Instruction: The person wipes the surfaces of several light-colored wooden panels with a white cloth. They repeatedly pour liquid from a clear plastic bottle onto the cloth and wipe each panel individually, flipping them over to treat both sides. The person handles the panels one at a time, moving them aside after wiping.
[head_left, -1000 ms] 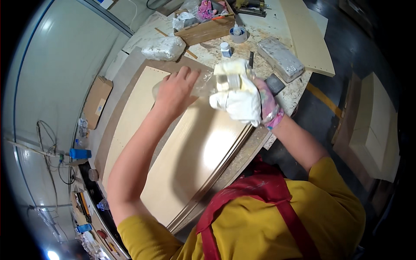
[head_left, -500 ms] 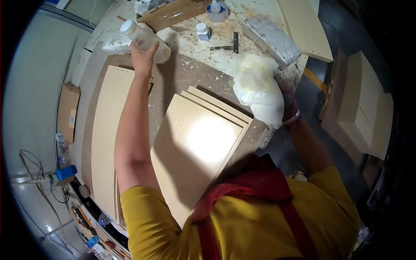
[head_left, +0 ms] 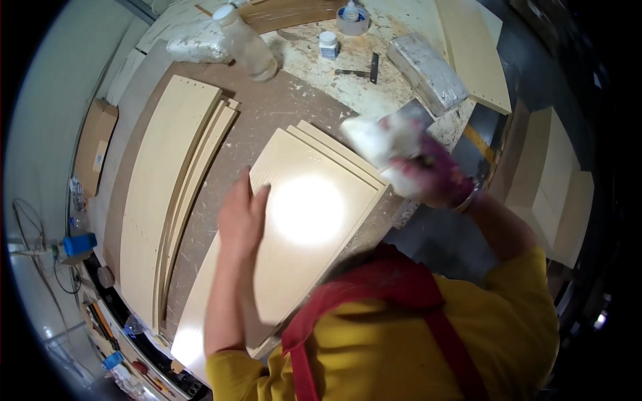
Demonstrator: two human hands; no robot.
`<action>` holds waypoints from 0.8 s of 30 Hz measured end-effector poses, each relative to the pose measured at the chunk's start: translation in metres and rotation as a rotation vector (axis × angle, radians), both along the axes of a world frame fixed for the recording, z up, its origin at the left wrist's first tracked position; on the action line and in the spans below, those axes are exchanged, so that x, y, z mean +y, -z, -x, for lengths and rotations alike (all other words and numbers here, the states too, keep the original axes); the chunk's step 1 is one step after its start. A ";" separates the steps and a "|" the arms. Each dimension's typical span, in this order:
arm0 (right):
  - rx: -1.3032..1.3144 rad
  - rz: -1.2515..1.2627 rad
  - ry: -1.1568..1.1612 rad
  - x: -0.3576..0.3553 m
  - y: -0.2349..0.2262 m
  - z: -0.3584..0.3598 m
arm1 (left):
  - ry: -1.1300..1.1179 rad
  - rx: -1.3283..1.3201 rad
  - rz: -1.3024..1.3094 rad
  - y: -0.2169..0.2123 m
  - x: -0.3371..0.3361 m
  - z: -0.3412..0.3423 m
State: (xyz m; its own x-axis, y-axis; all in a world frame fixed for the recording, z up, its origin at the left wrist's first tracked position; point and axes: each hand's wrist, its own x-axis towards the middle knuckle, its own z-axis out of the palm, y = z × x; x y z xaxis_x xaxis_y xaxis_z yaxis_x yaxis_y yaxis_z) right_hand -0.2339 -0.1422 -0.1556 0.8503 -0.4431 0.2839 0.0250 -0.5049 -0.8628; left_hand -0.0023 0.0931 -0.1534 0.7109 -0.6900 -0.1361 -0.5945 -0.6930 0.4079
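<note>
Presently clutching a bunched white cloth (head_left: 366, 142) in the pink-gloved right hand (head_left: 441, 170), with fingers closed around it, between two and three o'clock from the middle of the view. Blurred there, just beside the nearest corner of a stack of pale boards (head_left: 294, 267); cannot tell whether touching it. Stacked flat at the middle, running down toward seven o'clock. Resting the bare left hand (head_left: 242, 220) at nine o'clock, against the near edge of that stack, with thumb parted from fingers; cannot tell whether pinching the edge. Farther out at nine o'clock, a second pile of curved boards (head_left: 157, 167). At eleven, a capped translucent bottle (head_left: 253, 50), clear of both hands. At twelve, a small white jar (head_left: 328, 45); toward one, a dark try square (head_left: 374, 69) and a wrapped block (head_left: 428, 72).
</note>
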 end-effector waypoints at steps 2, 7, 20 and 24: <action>0.126 0.374 -0.225 0.015 0.006 -0.026 | 0.018 -0.093 0.060 0.009 0.009 0.005; 0.334 0.469 -0.247 0.019 0.006 -0.128 | 0.042 -0.165 0.146 0.015 0.014 0.004; 0.471 0.600 -0.213 0.033 -0.003 -0.184 | 0.071 -0.245 0.206 0.018 0.013 -0.001; 0.220 0.707 -0.161 0.039 0.016 -0.151 | 0.031 -0.243 0.211 0.018 0.019 -0.004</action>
